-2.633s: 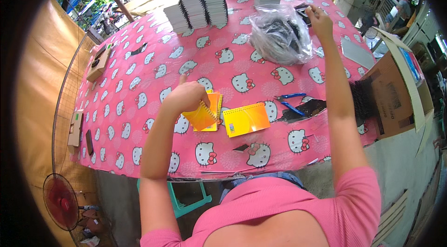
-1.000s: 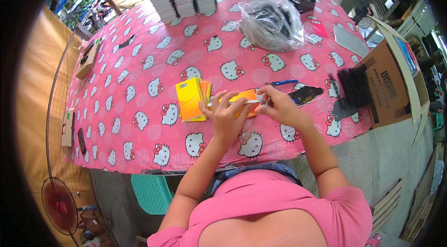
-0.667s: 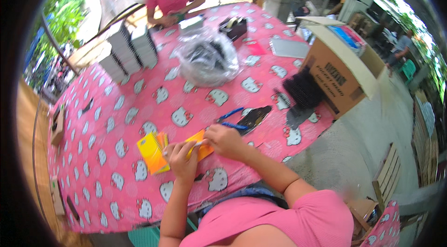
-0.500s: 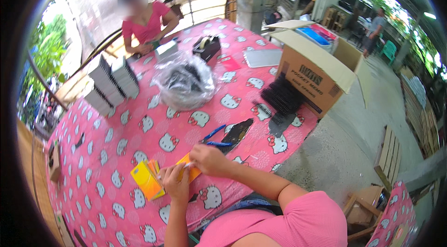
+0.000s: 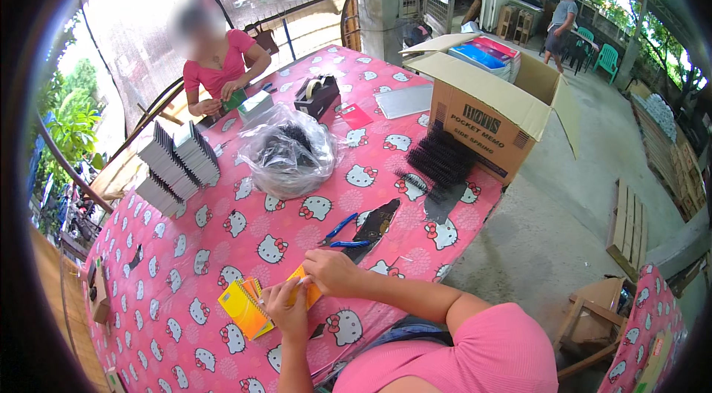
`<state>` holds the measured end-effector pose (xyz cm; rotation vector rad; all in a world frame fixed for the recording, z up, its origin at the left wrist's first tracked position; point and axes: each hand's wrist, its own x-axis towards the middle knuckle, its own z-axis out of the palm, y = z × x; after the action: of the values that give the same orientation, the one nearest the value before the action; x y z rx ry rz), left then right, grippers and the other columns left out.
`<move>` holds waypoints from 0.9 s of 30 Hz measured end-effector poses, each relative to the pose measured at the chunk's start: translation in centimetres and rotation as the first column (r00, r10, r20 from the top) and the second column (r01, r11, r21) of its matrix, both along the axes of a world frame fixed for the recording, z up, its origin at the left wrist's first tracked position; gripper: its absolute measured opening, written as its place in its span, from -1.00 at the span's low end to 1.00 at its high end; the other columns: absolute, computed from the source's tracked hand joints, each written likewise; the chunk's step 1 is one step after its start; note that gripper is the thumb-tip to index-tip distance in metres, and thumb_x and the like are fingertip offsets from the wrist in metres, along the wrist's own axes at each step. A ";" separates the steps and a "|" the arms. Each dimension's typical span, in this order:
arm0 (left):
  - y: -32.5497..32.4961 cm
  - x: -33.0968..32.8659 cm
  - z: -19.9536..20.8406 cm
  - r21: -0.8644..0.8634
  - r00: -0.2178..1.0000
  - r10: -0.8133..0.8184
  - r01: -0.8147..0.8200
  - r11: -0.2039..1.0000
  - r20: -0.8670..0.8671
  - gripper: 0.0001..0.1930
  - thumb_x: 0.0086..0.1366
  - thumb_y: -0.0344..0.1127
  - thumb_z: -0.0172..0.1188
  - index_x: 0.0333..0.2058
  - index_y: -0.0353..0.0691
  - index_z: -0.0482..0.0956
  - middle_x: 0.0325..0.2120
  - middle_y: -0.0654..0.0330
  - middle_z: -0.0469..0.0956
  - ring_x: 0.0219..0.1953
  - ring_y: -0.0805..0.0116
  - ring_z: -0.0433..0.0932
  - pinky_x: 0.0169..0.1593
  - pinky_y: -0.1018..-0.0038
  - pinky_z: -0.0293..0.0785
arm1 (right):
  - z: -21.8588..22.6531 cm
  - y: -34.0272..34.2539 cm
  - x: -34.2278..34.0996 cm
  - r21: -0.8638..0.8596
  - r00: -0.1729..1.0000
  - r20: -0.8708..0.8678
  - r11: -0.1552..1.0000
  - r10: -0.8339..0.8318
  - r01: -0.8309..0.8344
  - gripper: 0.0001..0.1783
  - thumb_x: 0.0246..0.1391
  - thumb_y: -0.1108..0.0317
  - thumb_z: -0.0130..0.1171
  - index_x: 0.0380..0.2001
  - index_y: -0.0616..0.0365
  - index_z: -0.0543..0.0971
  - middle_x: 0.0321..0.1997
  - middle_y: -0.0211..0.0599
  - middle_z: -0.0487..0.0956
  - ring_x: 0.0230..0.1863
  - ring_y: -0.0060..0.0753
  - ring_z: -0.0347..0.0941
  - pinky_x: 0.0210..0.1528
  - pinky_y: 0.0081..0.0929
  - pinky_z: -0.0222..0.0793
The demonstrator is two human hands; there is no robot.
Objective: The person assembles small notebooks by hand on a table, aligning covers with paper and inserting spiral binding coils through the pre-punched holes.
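A small orange notebook (image 5: 314,294) lies under both of my hands near the table's front edge. My left hand (image 5: 288,305) has its fingers bent and closed on the notebook's near left side. Closed at its upper edge is my right hand (image 5: 331,272), its fingertips close to the left ones. A small whitish bit shows between the fingers, too small to name. Just left of them, yellow-and-orange spiral notebooks (image 5: 244,310) lie in a loose pile. Beyond my right hand rest blue-handled pliers (image 5: 347,243), spread apart, beside a dark torn patch in the tablecloth.
Black spiral coils (image 5: 439,161) lie by a cardboard box (image 5: 482,113) at the right. A clear plastic bag (image 5: 285,170) of black coils, a tape dispenser (image 5: 317,98) and notebook stacks (image 5: 169,174) stand farther back. A co-worker (image 5: 222,59) sits across, holding something green.
The view has tilted and shifted slightly. My hands stay closed at the orange notebook with little movement. Across the table, the co-worker's hands now show a green item more plainly.
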<state>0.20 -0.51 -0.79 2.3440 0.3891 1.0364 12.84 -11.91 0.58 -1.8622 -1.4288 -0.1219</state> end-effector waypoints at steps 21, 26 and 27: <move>1.8 0.9 0.3 -0.183 0.990 -0.051 0.026 0.983 -0.132 -0.59 -0.17 -0.40 0.42 -0.24 -0.19 0.60 -0.45 0.19 0.59 -0.33 0.27 0.48 -0.19 0.33 0.40 | 5.6 1.8 2.3 -0.713 0.985 -0.111 0.681 0.129 -0.169 -0.69 -0.18 0.14 0.29 -0.48 0.18 0.61 -0.49 -0.07 0.60 -0.38 -0.01 0.57 -0.37 -0.16 0.47; 1.1 1.8 0.7 -0.186 0.988 -0.075 0.049 0.981 -0.136 -0.52 -0.18 -0.40 0.43 -0.17 -0.19 0.57 -0.45 0.19 0.54 -0.35 0.27 0.48 -0.20 0.37 0.41 | 2.6 2.9 2.6 -0.747 0.985 -0.095 0.643 0.145 -0.167 -0.75 -0.23 0.24 0.26 -0.48 0.19 0.64 -0.45 -0.07 0.61 -0.37 -0.05 0.58 -0.33 -0.19 0.50; 1.8 1.3 1.2 -0.127 0.991 -0.060 0.044 0.991 -0.120 -0.49 -0.19 -0.42 0.44 -0.15 -0.20 0.55 -0.44 0.19 0.51 -0.34 0.27 0.47 -0.20 0.38 0.40 | 4.3 3.0 2.1 -0.742 0.983 -0.086 0.647 0.162 -0.172 -0.75 -0.23 0.24 0.26 -0.48 0.19 0.64 -0.45 -0.07 0.61 -0.37 -0.05 0.58 -0.33 -0.19 0.50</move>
<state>1.46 1.25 0.40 2.2999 0.4241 0.8214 14.92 -8.94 4.92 -2.3338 -1.7988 0.6856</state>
